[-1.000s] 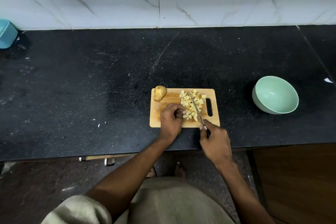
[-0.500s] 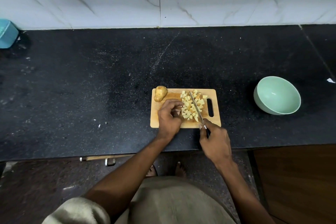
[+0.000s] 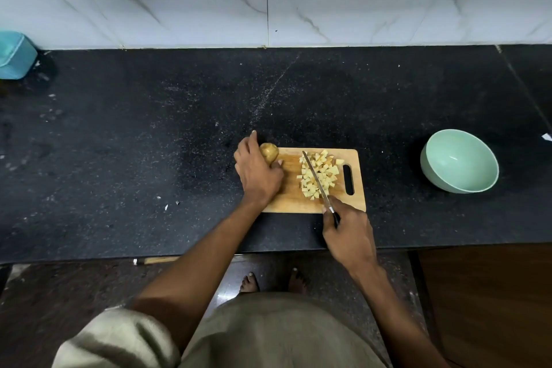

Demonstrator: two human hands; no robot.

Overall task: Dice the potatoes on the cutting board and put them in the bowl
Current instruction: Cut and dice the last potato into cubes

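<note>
Whole potato (image 3: 269,152) sat at the upper left corner of the cutting board (image 3: 291,197), just left of frame centre; its long axis could not be read, being half covered. My left hand (image 3: 257,172) lay over it from the lower left, fingers curled round it, index finger straight and pointing toward the top of the frame. Diced potato pieces (image 3: 320,174) were heaped on the board's right half. My right hand (image 3: 348,233) gripped the knife (image 3: 316,178) below the board's lower edge; blade ran up-left across the heap, tip toward the frame's top. Green bowl (image 3: 460,161) stood on the dark surface (image 3: 149,143) well right of the board, tilted.
</note>
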